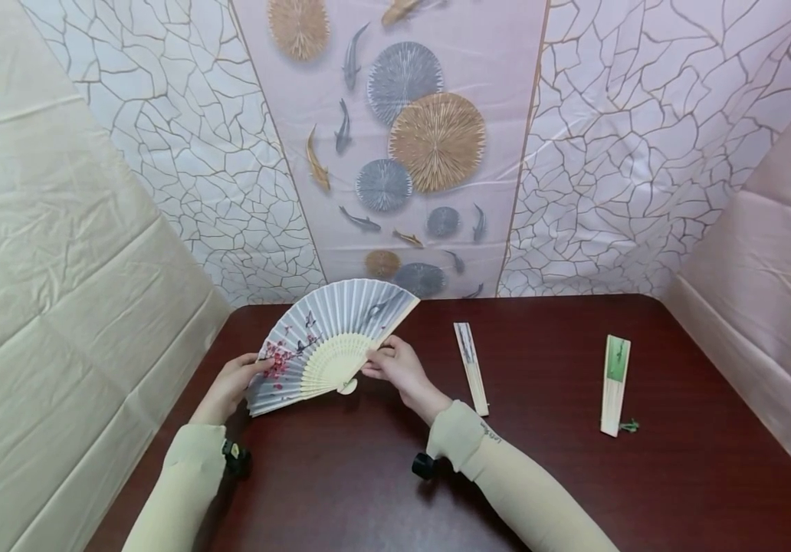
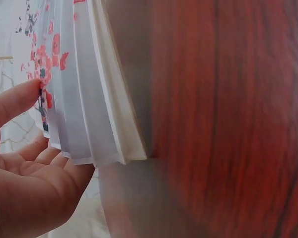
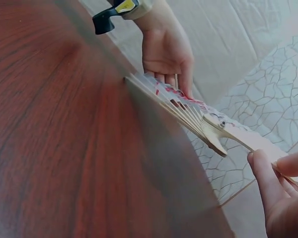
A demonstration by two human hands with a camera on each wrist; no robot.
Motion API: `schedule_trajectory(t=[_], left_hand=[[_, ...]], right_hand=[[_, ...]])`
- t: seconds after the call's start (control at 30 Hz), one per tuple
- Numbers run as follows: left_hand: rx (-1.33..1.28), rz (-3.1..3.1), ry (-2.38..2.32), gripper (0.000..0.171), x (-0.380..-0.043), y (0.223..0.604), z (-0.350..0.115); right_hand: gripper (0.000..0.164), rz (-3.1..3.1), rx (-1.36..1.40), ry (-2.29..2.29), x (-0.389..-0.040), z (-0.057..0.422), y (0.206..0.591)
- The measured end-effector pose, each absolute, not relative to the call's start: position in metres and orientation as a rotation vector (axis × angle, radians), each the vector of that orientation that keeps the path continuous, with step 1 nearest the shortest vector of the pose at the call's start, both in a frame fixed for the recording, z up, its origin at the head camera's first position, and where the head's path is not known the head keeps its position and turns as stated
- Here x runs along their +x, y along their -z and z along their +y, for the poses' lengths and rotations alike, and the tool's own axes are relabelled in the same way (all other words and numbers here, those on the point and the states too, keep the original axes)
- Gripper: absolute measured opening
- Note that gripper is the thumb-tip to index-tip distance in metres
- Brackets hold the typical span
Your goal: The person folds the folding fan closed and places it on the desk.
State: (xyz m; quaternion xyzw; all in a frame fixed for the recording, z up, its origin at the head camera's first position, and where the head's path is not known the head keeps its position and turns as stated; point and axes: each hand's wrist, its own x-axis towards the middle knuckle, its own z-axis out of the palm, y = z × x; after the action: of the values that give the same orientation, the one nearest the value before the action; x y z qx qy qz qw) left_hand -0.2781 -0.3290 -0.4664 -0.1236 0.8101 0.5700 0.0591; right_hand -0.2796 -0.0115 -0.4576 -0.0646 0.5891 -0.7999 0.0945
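Observation:
A folding fan (image 1: 320, 322) is spread wide above the table, its grey-white leaf printed with red blossoms and its pale ribs meeting at a pivot near the bottom. My left hand (image 1: 231, 383) pinches the leaf's left edge, thumb on the front and fingers behind, as the left wrist view shows. My right hand (image 1: 402, 372) grips the outer rib on the right side; in the right wrist view its thumb and fingers (image 3: 263, 171) close on that stick. A folded fan with a grey print (image 1: 471, 368) lies on the table just right of my right hand.
Farther right on the dark red wooden table (image 1: 540, 475) lies another folded fan with a green leaf (image 1: 616, 383) and a green tassel (image 1: 630, 425). Patterned cloth (image 1: 595, 153) hangs behind the table, and pale cloth walls (image 1: 57, 307) flank both sides.

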Motion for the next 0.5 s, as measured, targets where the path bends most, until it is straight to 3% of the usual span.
schedule_trajectory(t=[0.17,0.37,0.5], left_hand=[[-0.367,2.405,-1.893,0.051,-0.276,0.457,-0.326],[-0.298,2.246,-2.182,0.023,-0.272,0.444,-0.323],[-0.224,2.190,-2.310,0.016,-0.267,0.435,-0.317]], right_hand=[[0.014,1.774,-0.225,2.426,-0.278,-0.009,0.448],[0.010,1.824,-0.256,2.498,-0.273,-0.006,0.434],[0.010,1.811,-0.291,2.566,-0.271,-0.004,0.423]])
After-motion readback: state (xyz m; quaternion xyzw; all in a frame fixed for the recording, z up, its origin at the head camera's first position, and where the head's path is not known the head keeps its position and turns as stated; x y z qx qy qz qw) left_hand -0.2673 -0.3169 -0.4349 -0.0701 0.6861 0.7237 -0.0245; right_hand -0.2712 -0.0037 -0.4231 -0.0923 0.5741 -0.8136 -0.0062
